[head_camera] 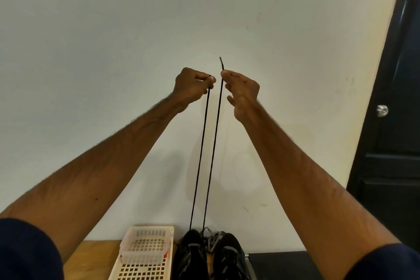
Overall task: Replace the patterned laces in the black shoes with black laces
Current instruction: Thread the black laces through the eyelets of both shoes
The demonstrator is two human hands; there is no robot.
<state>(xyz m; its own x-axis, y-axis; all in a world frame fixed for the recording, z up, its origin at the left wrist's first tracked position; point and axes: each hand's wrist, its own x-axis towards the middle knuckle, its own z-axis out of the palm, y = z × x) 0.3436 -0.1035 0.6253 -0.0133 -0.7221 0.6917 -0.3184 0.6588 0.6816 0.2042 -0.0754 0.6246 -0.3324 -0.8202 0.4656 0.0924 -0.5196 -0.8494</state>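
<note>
Up high, the left hand (193, 86) and right hand (242, 91) each pinch a black lace (213, 143) end; a white basket (145, 248) stands beside the shoes (193, 254) at the bench's (95, 254) back edge.

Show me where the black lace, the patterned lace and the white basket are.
black lace (213, 150), head view, midway up one taut strand.
patterned lace (212, 242), head view, middle of the striped tangle.
white basket (151, 228), head view, far rim.

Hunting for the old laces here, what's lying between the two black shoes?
The head view shows the patterned laces bunched between the left shoe and the right shoe. Above, the left hand and right hand pinch the black lace.
</note>
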